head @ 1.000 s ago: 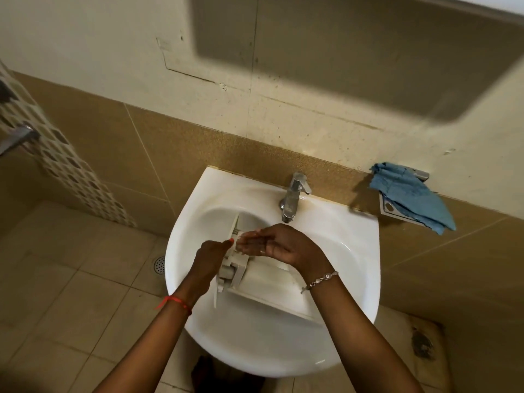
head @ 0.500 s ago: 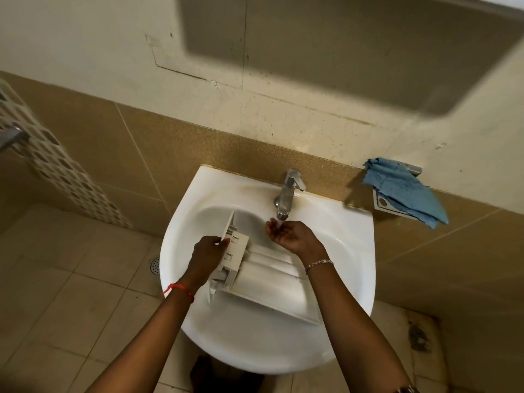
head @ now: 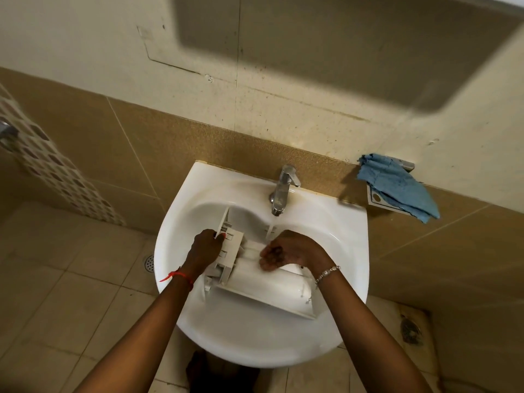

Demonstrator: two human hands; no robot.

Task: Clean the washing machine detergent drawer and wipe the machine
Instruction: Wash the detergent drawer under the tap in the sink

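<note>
**Drawer in the basin, both hands on it**

The detergent drawer [head: 263, 293] lies inside the white sink [head: 255, 347]. It runs slantwise from the back left of the bowl toward the front right rim. Its flat face panel stands upright at the left end, and its long white body reaches almost to the right edge of the basin.

The left hand [head: 205, 246] is at that left end. Its grip is closed on the drawer, with fingers wrapped around the edge of the face panel and the thumb side toward the block of small compartments just behind it. A red thread [head: 177, 276] is tied at this wrist.

The right hand [head: 289, 251] sits over the middle of the drawer, back of the hand up, with the fingers bent down toward the channels. The fingertips are at or very near the plastic. I cannot tell whether this grip holds anything (the palm side is turned away and the fingers are slightly blurred). A beaded bracelet [head: 326, 273] circles this wrist.

The chrome tap [head: 282, 188] stands at the middle of the sink's back edge. A thin stream of water [head: 272, 228] falls from its spout and lands just behind the right hand, near the back side of the drawer.

A crumpled blue cloth [head: 397, 188] hangs over a small holder [head: 375, 198] on the wall, beyond the sink's back right corner and well apart from both hands. A round drain [head: 149, 262] is set in the tiled floor just left of the sink's left rim.
</note>
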